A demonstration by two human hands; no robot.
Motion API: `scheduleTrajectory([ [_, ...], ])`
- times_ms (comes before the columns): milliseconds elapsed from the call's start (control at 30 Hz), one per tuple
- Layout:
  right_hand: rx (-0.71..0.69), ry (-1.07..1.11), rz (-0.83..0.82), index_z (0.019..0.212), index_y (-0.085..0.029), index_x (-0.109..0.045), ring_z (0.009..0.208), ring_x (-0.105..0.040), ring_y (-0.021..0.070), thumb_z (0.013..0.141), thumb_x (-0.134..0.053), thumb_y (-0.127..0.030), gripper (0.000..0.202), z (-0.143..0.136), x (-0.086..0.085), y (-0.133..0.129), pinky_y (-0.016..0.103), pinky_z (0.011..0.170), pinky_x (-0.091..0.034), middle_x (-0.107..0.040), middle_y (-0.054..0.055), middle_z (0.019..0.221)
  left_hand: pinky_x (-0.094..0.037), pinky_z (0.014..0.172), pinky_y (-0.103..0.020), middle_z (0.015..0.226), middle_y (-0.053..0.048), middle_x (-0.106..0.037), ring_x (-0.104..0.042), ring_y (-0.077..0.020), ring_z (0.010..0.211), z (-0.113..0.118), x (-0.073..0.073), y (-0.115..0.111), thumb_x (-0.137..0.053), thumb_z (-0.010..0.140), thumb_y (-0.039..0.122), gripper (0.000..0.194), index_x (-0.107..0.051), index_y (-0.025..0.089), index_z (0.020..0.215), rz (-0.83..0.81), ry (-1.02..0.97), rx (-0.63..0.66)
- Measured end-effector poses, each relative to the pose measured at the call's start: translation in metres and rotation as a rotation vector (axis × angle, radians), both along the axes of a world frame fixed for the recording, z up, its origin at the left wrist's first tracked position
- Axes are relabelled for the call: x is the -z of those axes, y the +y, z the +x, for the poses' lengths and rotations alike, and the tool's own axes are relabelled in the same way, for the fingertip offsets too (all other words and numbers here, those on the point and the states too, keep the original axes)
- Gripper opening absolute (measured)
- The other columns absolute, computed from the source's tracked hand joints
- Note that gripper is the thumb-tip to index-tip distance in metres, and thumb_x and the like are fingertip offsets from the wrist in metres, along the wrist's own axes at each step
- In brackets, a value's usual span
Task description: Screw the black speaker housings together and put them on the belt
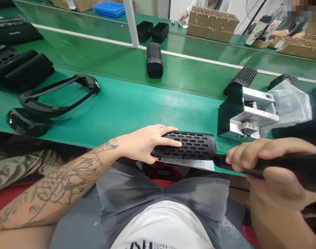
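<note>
My left hand point(144, 143) grips a black perforated cylinder point(191, 145) that lies on its side at the near edge of the green bench point(126, 107). My right hand point(267, 162) is closed around a thick black tool handle point(290, 167). The tool's tip meets the cylinder's right end. My forearm reaches in from the lower left.
A black-and-white box machine point(246, 116) stands right of the cylinder, beside a clear plastic bag point(290, 102). More perforated cylinders point(154, 60) lie on the conveyor. Black curved handles point(56, 98) and black parts point(20, 67) lie at left. Cardboard boxes point(212, 24) and other people's hands are far back.
</note>
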State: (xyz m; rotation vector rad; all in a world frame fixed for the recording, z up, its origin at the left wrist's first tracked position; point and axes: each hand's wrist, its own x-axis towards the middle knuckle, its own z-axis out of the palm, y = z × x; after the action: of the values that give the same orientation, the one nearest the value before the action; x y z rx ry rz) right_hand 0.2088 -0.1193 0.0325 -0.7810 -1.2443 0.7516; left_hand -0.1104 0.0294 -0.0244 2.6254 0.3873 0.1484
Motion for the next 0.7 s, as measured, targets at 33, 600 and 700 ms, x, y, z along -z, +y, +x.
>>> scheduleTrajectory([
  [33, -0.021, -0.014, -0.007, 0.104, -0.022, -0.086, 0.055, -0.070, 0.0213, 0.091, -0.097, -0.031, 0.019, 0.001, 0.000, 0.000, 0.042, 0.054, -0.065, -0.076, 0.002, 0.071, -0.059, 0.125, -0.060, 0.189, -0.013, -0.047, -0.066, -0.0449, 0.153, 0.001, 0.000, 0.000, -0.091, 0.080, 0.014, 0.096, -0.067, 0.041, 0.169, -0.008, 0.001, -0.003],
  [600, -0.181, -0.057, -0.084, 0.105, -0.024, -0.086, 0.054, -0.066, 0.0196, 0.092, -0.094, -0.023, 0.015, 0.006, 0.001, 0.003, 0.042, 0.051, -0.061, -0.072, 0.001, 0.069, -0.059, 0.123, -0.056, 0.190, -0.013, -0.044, -0.067, -0.0423, 0.149, 0.005, -0.004, 0.000, -0.092, 0.083, 0.020, 0.094, -0.065, 0.041, 0.172, -0.054, 0.037, -0.015],
  [700, -0.174, -0.074, -0.045, 0.106, -0.024, -0.086, 0.051, -0.065, 0.0191, 0.092, -0.092, -0.021, 0.016, -0.001, 0.001, 0.007, 0.040, 0.050, -0.061, -0.071, 0.000, 0.068, -0.059, 0.122, -0.055, 0.191, -0.012, -0.044, -0.068, -0.0422, 0.147, 0.004, -0.001, 0.000, -0.092, 0.082, 0.021, 0.096, -0.065, 0.042, 0.172, -0.035, 0.025, -0.024],
])
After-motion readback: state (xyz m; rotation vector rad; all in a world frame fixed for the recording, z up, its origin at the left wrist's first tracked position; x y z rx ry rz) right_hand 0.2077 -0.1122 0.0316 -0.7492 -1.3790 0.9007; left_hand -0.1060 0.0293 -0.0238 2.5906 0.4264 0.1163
